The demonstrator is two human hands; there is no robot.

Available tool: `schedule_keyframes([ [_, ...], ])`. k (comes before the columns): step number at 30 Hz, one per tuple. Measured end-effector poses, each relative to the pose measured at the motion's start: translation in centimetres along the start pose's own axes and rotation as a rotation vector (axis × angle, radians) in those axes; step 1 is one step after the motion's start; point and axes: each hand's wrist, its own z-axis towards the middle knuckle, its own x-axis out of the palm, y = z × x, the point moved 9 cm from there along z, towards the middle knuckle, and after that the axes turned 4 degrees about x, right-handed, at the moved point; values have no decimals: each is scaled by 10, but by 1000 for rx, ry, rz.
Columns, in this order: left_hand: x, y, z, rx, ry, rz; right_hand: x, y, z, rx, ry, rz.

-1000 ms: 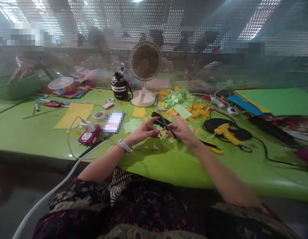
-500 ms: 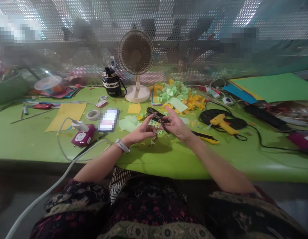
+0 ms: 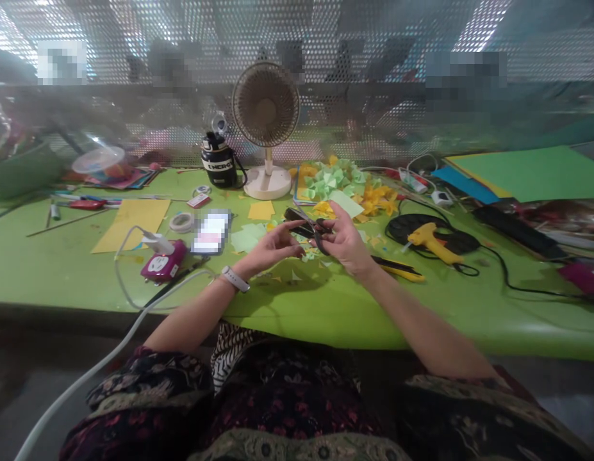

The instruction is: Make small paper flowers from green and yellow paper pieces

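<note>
Dark-handled scissors (image 3: 318, 239) sit in my right hand (image 3: 347, 246), its fingers closed around the handles and the blades slanting up and away to the left. Facing it, my left hand (image 3: 272, 248) has its index finger and thumb stretched out and apart near the scissors; I see nothing held in it. Under and around both hands lie light green paper pieces (image 3: 248, 237) and small scraps. A black stapler-like tool (image 3: 297, 218) lies just behind the scissors, partly covered. By my right wrist is a yellow-and-black cutter knife (image 3: 400, 269).
A heap of green folded paper shapes (image 3: 338, 179) and yellow paper flowers (image 3: 376, 200) stands behind the hands. A fan (image 3: 266, 182), a black bottle (image 3: 218, 163), a phone (image 3: 211, 232) and a tape roll (image 3: 181, 222) are leftward. A yellow glue gun (image 3: 434, 242) lies right.
My left thumb and fingers have opened out from a curled pose. The scissors remain in my right hand, slightly shifted. The whole view has moved a little.
</note>
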Motion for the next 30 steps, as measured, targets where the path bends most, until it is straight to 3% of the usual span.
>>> schedule_keyframes([
  [9, -16, -4, 1, -15, -211, -20, -5, 4, -2, -39, -91, -56],
  [12, -19, 11, -3, -148, -320, -172, -8, 10, -4, -87, -153, -89],
  [16, -12, 29, -7, -305, -375, -316, -8, 11, -6, -115, -177, -117],
  [25, -19, 30, -7, -218, -461, -288, 7, 1, -8, -78, -133, -136],
  [30, -29, 22, -5, -143, -454, -250, 3, 4, -8, -31, -114, -101],
])
